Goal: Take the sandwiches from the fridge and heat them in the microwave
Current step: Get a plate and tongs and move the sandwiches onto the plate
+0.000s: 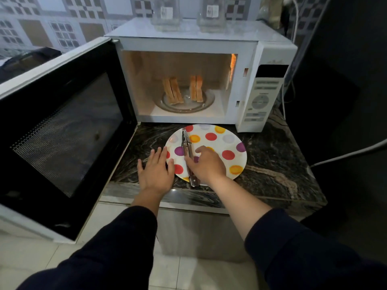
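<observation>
- A home kitchen.
- A white microwave (209, 80) stands open on a dark marbled counter (272, 164).
- Patterned wall tiles (52, 28) run behind it.
- A dotted plate (219, 147) with tongs (187, 151) lies on the counter.

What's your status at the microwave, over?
Left hand flat, open at polka-dot plate edge. Right hand on metal tongs. Toasted sandwiches upright on glass turntable. White microwave door open.

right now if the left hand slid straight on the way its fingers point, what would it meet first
Probably the polka-dot plate: the left hand lies flat on the counter, fingertips already at the plate's rim. Beyond is the open microwave.
</observation>
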Motion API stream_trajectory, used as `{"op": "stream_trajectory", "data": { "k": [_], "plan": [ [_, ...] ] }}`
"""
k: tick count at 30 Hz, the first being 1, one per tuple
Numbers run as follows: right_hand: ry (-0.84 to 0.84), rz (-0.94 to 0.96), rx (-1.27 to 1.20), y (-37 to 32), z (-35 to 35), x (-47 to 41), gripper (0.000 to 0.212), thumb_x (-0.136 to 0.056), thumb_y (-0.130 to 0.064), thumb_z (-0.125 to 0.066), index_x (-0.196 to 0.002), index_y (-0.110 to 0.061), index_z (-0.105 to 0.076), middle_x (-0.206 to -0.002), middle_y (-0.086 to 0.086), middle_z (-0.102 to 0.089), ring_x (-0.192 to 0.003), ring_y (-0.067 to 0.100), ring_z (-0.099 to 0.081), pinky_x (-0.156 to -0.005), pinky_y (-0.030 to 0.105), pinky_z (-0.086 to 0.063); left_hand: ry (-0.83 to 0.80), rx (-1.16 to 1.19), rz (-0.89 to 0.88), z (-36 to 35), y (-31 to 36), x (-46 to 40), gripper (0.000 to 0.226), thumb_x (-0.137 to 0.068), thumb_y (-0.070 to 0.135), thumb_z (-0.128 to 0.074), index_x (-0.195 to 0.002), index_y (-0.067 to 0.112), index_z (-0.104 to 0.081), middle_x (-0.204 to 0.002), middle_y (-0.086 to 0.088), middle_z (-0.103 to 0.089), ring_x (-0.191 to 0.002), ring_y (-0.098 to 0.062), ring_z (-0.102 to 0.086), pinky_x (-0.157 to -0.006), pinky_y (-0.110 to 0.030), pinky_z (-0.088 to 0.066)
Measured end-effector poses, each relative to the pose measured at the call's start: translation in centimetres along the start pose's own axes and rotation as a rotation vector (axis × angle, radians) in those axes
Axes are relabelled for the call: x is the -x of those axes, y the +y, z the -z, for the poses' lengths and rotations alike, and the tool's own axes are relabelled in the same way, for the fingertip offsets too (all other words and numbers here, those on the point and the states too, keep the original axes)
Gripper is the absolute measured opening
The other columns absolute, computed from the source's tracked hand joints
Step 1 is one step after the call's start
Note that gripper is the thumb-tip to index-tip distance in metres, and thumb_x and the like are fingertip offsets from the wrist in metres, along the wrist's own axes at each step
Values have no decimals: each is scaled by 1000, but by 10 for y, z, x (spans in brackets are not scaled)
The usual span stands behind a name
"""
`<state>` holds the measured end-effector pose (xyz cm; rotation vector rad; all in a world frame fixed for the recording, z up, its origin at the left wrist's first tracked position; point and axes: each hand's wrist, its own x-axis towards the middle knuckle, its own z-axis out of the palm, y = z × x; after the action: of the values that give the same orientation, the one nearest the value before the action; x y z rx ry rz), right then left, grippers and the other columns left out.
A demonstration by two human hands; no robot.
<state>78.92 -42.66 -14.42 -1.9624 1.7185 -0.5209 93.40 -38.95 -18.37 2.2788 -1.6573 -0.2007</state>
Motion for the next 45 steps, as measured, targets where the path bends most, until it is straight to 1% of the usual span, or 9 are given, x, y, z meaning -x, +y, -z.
{"op": "stream_trajectory", "data": {
  "k": [8,12,17,23,28,32,36,40,45],
  "plan": [
    [-88,-59,46,-10,4,-10,28,-87,-37,-61,-79,-11,-61,-70,2,-57,-70,25,-59,-47,26,-35,32,2,-1,-4,-3,-1,55,-100,44,-20,-153,28,-19,-160,8,-18,-149,-10,-6,-119,-48,0],
    [-109,-43,10,-2,19,-15,23,-94,-32,-55,-85,-11,-58,-81,7,-64,-78,28,-64,-60,32,-48,12,29,5,-1,-2,-2,55,-100,44,-20,-153,28,-19,-161,7,-17,-149,-11,-5,-118,-51,1],
    [27,2,-474,5,39,-13,21,-99,-21,-49,-116,-13,-57,-101,2,-64,-98,25,-63,-91,44,-51,-43,43,40,3,6,-3,54,-102,41,-19,-153,26,-16,-162,5,-13,-149,-13,-2,-118,-54,3],
    [13,59,-576,13,46,-1,27,-100,-22,-47,-126,-15,-54,-97,-4,-60,-92,10,-57,-72,16,-43,-120,43,40,6,7,-6,58,-102,44,-18,-155,23,-6,-163,4,-2,-149,-15,5,-117,-57,5],
    [28,119,-343,24,49,-3,22,-97,-25,-53,-118,-19,-59,-107,0,-67,-101,21,-61,-89,39,-50,125,-27,-96,23,16,-8,77,-96,58,-29,-154,16,2,-162,1,8,-149,-17,10,-114,-58,7],
    [-9,151,-100,32,56,-6,28,-97,-30,-53,-123,-22,-57,-113,5,-65,-104,27,-59,-89,44,-49,285,-257,-428,50,34,-19,81,-92,54,-44,-154,19,-6,-163,-1,-1,-149,-18,8,-114,-54,10],
    [-48,218,18,33,60,-6,38,-96,-30,-55,-133,-21,-53,-127,5,-61,-115,26,-55,-97,44,-44,131,-202,-687,60,49,-32,62,-92,36,-58,-148,23,-34,-156,2,-31,-148,-13,-15,-119,-40,3],
    [-56,257,55,35,61,-6,38,-94,-33,-57,-130,-26,-54,-120,0,-64,-110,24,-57,-96,44,-44,44,-158,-719,63,56,-36,38,-91,27,-62,-129,27,-59,-125,4,-62,-120,-19,-53,-109,-28,-23],
    [44,298,89,34,61,-4,42,-84,-47,-66,-121,-28,-59,-109,-6,-67,-103,18,-59,-92,38,-44,32,-103,-649,67,61,-35,37,-88,26,-65,-125,24,-63,-114,2,-67,-103,-22,-59,-89,-32,-42]
  ]
}}
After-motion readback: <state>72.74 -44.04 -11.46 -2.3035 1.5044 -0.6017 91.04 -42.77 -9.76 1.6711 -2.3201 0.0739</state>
